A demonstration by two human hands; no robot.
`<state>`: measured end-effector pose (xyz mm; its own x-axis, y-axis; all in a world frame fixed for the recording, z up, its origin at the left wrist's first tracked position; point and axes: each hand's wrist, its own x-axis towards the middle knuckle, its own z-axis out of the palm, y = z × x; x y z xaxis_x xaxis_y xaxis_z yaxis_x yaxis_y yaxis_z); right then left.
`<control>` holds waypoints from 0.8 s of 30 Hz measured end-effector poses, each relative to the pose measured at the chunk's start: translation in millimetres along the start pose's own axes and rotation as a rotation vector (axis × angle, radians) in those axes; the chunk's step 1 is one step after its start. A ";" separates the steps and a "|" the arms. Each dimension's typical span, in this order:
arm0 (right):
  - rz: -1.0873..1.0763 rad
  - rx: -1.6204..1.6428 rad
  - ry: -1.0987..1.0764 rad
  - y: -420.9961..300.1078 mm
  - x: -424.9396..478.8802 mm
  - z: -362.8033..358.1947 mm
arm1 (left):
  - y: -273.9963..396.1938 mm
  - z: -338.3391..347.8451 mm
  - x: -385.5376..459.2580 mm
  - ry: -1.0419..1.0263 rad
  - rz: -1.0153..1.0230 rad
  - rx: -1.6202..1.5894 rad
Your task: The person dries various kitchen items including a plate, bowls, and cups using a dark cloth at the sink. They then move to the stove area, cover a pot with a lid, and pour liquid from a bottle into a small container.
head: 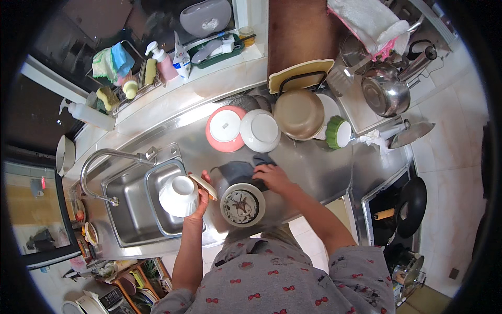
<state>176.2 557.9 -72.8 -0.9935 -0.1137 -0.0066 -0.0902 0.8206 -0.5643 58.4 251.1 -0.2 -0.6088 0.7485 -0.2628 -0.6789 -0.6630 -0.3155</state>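
Observation:
My left hand [201, 205] holds a white bowl [172, 200], its foot ring facing up, over the right edge of the sink. A small cream dish with an orange-brown edge [204, 186] is tilted between that bowl and my fingers. On the steel counter my right hand [274, 179] has its fingers bent onto a dark grey cloth [237, 172], part of which is bunched up beyond the fingertips. Just below the cloth stands a pale bowl [224, 214] with a patterned bowl [241, 206] inside it, both facing up.
A steel sink [131, 212] with a curved faucet [94, 155] lies left. Upturned at the back are a pink-rimmed plate [225, 125], a white bowl [261, 130] and a tan pan [300, 114]. A green ribbed cup [337, 132] lies beside them. A black wok [413, 206] is far right.

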 end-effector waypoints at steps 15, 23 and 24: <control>0.803 0.440 -0.434 -102.5 -142.5 77.4 | 50.4 -24.5 -43.1 -0.002 -0.048 -0.116; 0.952 1.343 0.097 -216.9 -27.7 180.9 | 79.5 -22.1 -71.7 0.018 -0.056 -0.076; 0.956 1.353 0.187 -222.6 -7.5 187.4 | 81.1 -16.7 -75.9 0.010 -0.049 -0.050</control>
<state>216.7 271.1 -101.9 -0.6547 0.2558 -0.7113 0.5361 -0.5062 -0.6755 56.4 140.7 -21.1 -0.5713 0.7800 -0.2553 -0.6861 -0.6246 -0.3730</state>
